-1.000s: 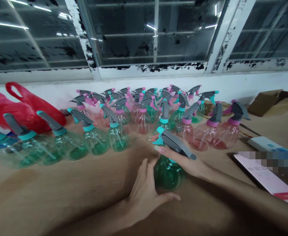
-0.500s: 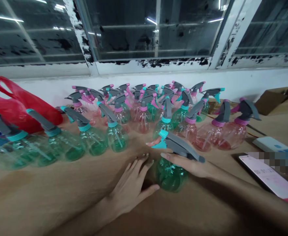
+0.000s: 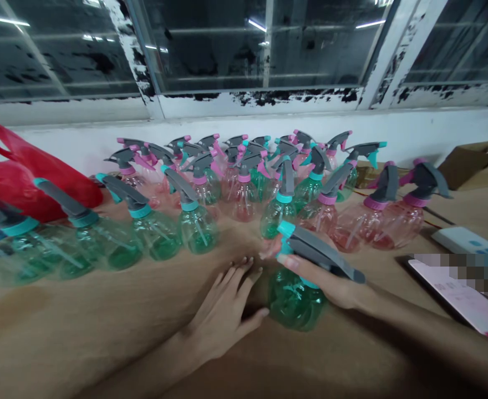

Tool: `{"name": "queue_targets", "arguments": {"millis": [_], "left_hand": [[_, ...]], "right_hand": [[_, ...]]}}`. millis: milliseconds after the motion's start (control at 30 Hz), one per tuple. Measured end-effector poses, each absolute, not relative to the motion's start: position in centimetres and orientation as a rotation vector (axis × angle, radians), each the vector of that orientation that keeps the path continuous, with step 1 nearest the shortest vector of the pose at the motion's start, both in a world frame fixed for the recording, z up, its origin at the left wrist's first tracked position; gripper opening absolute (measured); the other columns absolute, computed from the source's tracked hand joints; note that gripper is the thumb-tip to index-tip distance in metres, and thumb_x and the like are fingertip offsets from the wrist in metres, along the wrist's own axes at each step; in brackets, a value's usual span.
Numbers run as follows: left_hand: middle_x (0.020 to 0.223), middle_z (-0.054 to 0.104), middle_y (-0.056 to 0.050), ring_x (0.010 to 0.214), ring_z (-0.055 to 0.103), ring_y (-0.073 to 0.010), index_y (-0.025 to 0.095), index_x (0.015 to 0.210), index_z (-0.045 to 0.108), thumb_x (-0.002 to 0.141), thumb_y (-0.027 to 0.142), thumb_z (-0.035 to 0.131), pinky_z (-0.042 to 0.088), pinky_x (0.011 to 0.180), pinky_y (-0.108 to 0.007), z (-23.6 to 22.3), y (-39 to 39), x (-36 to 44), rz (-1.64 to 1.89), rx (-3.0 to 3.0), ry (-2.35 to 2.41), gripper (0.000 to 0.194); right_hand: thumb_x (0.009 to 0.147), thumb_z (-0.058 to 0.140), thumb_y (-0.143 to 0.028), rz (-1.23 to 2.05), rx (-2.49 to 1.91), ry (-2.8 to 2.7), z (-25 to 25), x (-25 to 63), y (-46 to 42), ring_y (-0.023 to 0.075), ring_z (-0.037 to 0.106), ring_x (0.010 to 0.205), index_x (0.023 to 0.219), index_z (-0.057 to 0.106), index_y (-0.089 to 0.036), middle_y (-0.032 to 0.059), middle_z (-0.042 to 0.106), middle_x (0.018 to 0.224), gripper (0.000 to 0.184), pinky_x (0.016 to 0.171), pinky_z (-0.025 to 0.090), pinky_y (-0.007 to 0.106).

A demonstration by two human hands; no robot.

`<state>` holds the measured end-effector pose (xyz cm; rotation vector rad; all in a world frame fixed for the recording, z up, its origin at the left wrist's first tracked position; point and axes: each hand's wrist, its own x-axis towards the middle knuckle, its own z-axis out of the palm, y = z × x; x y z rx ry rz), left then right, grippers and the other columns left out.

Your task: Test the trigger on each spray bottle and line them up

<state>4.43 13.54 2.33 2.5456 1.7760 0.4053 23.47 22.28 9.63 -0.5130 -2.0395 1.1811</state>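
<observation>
My right hand [image 3: 331, 280] is closed around the neck of a green spray bottle [image 3: 296, 302] with a grey and turquoise trigger head; its nozzle points to the left and away from me. Part of the fingers is hidden behind the spray head. Just left of that bottle, my left hand [image 3: 225, 313] rests on the wooden table [image 3: 115, 327], fingers spread and holding nothing. Beyond both hands stands a green spray bottle [image 3: 198, 230] with a turquoise collar. A pink spray bottle [image 3: 316, 216] is behind the held one.
Several more green and pink bottles crowd the back of the table, with green ones in a row at left. A red plastic bag [image 3: 31, 177] lies far left. On the right are a phone [image 3: 456, 293], a white box-shaped thing [image 3: 464, 241] and an opened cardboard box [image 3: 472, 163].
The held spray bottle and my right hand have shifted slightly right and nearer to me. My left hand has stayed almost in place. The view has tilted a little.
</observation>
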Motion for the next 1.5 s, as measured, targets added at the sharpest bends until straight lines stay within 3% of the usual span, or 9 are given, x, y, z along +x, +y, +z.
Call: {"name": "queue_targets", "arguments": {"millis": [200, 400, 700, 867, 1167, 1333, 1500], "left_hand": [[0.134, 0.045, -0.015, 0.123, 0.04, -0.0331, 0.015, 0.134, 0.039, 0.085, 0.04, 0.056, 0.035, 0.097, -0.05, 1.97, 13.61, 4.41, 0.393, 2.555, 1.807, 0.058], [0.133, 0.046, -0.014, 0.122, 0.04, -0.0325, 0.016, 0.132, 0.043, 0.086, 0.041, 0.055, 0.036, 0.096, -0.049, 2.16, 13.63, 4.44, 0.361, 2.589, 1.783, 0.054], [0.133, 0.046, -0.014, 0.121, 0.041, -0.0326, 0.017, 0.132, 0.044, 0.086, 0.041, 0.055, 0.037, 0.095, -0.048, 2.08, 13.71, 4.39, 0.359, 2.6, 1.796, 0.053], [0.134, 0.045, -0.014, 0.121, 0.041, -0.0319, 0.017, 0.133, 0.043, 0.087, 0.042, 0.054, 0.037, 0.096, -0.048, 2.16, 13.64, 4.46, 0.35, 2.611, 1.799, 0.053], [0.135, 0.043, -0.014, 0.122, 0.04, -0.032, 0.016, 0.133, 0.041, 0.087, 0.041, 0.054, 0.037, 0.096, -0.048, 1.77, 13.57, 4.27, 0.401, 2.632, 1.787, 0.053], [0.135, 0.044, -0.014, 0.123, 0.039, -0.0322, 0.017, 0.131, 0.043, 0.088, 0.041, 0.053, 0.036, 0.096, -0.049, 1.76, 13.59, 4.28, 0.418, 2.613, 1.785, 0.051], [0.134, 0.045, -0.014, 0.124, 0.039, -0.0322, 0.016, 0.132, 0.042, 0.087, 0.04, 0.054, 0.036, 0.097, -0.049, 2.09, 13.64, 4.39, 0.393, 2.588, 1.774, 0.052]], "right_hand": [[0.082, 0.058, -0.039, 1.296, -0.566, -2.043, 9.85, 23.5, 22.22, 0.0149, 0.059, 0.061, 0.103, 0.062, -0.025, -0.0008, 0.065, 0.074, 0.026, 0.061, 0.05, 0.031], [0.08, 0.061, -0.036, 1.349, -0.527, -1.979, 9.32, 23.38, 22.24, 0.0167, 0.063, 0.081, 0.106, 0.061, -0.024, 0.0029, 0.067, 0.101, 0.028, 0.075, 0.053, 0.032], [0.081, 0.06, -0.036, 1.343, -0.544, -2.003, 9.35, 23.51, 22.22, 0.017, 0.064, 0.078, 0.106, 0.061, -0.023, 0.0031, 0.068, 0.097, 0.027, 0.078, 0.053, 0.035], [0.082, 0.059, -0.037, 1.303, -0.564, -2.015, 9.42, 23.47, 22.14, 0.0163, 0.063, 0.069, 0.105, 0.061, -0.024, 0.0023, 0.068, 0.091, 0.027, 0.071, 0.054, 0.036], [0.081, 0.061, -0.031, 1.339, -0.516, -1.998, 9.52, 23.51, 22.22, 0.0164, 0.063, 0.079, 0.106, 0.06, -0.023, 0.0033, 0.067, 0.105, 0.027, 0.072, 0.053, 0.032], [0.08, 0.062, -0.035, 1.305, -0.555, -2.008, 9.62, 23.45, 22.19, 0.016, 0.062, 0.072, 0.103, 0.062, -0.022, 0.0019, 0.067, 0.091, 0.027, 0.068, 0.053, 0.032], [0.08, 0.061, -0.037, 1.313, -0.563, -2.023, 9.55, 23.52, 22.22, 0.0172, 0.062, 0.075, 0.105, 0.061, -0.024, 0.0025, 0.067, 0.095, 0.028, 0.069, 0.052, 0.033]]}}
